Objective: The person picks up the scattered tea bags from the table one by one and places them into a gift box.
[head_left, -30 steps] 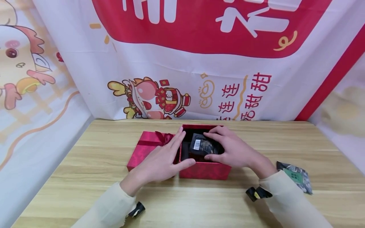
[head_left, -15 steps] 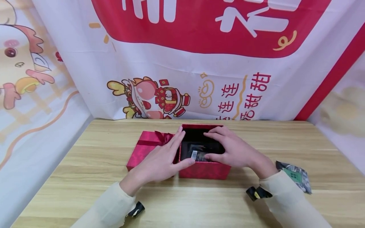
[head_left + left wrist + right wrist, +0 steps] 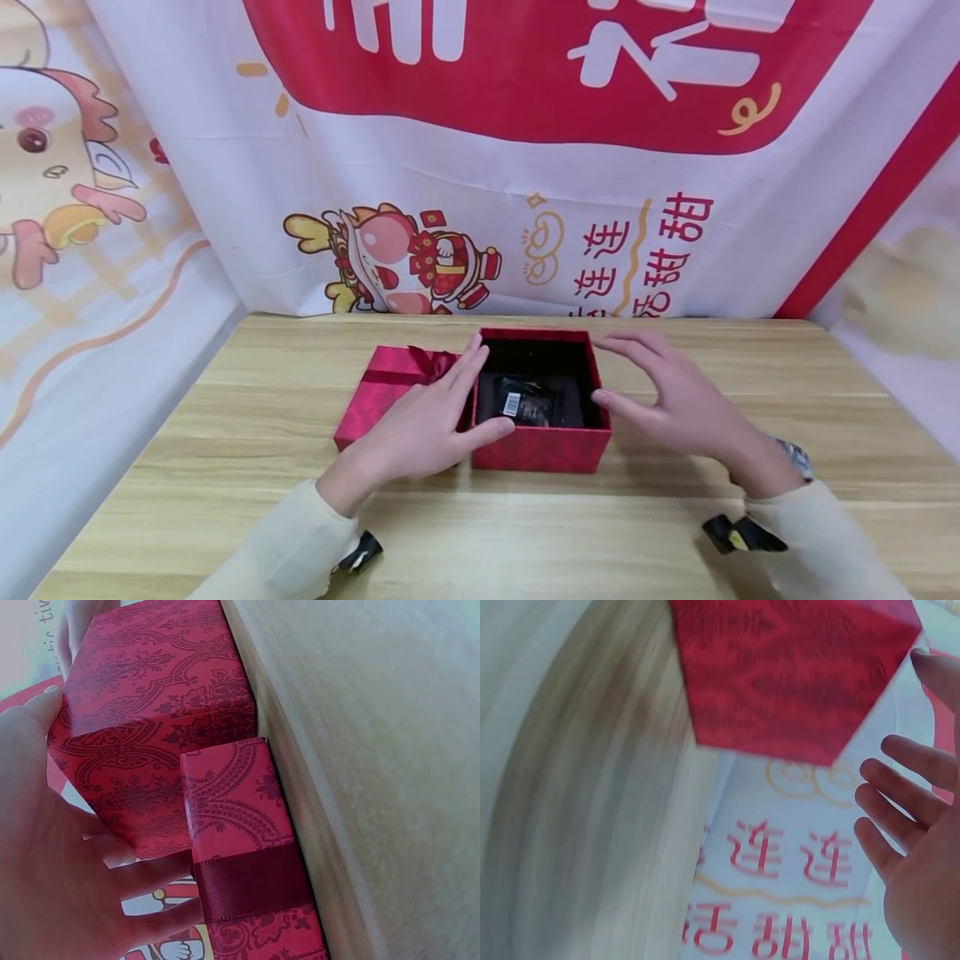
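Observation:
An uncovered red patterned gift box (image 3: 540, 450) stands on the table with a dark interior. Low inside lies a small black packet (image 3: 534, 405) with a white barcode label. My left hand (image 3: 416, 429) rests along the box's left rim, fingers straight and thumb at the front corner. In the left wrist view its fingers reach behind the box (image 3: 150, 712), beside the ribboned lid (image 3: 240, 810). Just outside the right wall, my right hand (image 3: 678, 400) hovers with relaxed, spread fingers and nothing in them; the thumb tip is close to the rim in the right wrist view.
The red lid (image 3: 382, 392) with its dark red bow (image 3: 431, 362) lies left of the box, partly under my left hand. A silvery packet (image 3: 795, 457) shows behind my right wrist. A printed cloth (image 3: 420, 158) hangs at the table's back edge.
The black packet has dropped from my right hand and now lies flat, low in the box. My right hand has since drawn back rightward out of the box. My left hand has stayed put.

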### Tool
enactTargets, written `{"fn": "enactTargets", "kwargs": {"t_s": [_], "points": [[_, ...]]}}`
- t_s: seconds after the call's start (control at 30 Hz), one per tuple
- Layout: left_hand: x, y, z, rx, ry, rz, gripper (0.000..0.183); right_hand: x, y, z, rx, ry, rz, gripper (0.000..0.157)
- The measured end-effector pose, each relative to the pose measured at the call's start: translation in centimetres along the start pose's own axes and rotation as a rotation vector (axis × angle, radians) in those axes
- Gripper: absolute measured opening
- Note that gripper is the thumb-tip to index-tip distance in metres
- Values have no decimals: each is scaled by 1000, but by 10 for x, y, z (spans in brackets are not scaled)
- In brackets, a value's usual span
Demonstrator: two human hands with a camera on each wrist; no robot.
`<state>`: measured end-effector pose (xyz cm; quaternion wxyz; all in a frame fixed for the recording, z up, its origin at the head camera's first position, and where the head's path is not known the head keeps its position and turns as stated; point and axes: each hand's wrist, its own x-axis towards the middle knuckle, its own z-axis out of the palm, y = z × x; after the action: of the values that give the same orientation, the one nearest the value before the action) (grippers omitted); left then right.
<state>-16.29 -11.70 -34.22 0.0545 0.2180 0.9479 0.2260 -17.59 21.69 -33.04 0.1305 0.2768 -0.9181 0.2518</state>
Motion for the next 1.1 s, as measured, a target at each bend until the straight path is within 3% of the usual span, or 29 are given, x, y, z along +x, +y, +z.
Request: {"fn": "enactTargets", "kwargs": {"t_s": [0.13, 0.33, 0.57, 0.73, 1.1], "points": [[1, 0, 1, 1, -2, -5, 105, -19, 14, -13, 5, 34, 21, 64], [1, 0, 1, -2, 6, -4, 105, -47, 33, -28, 21, 43, 120, 70], [1, -1, 2, 0, 6, -4, 105, -80, 58, -43, 49, 47, 116, 81], [2, -1, 2, 4, 4, -4, 104, -101, 74, -50, 101, 54, 175, 83], [1, 0, 1, 14, 4, -6, 107, -140, 126, -52, -2, -120, 300, 94]]}}
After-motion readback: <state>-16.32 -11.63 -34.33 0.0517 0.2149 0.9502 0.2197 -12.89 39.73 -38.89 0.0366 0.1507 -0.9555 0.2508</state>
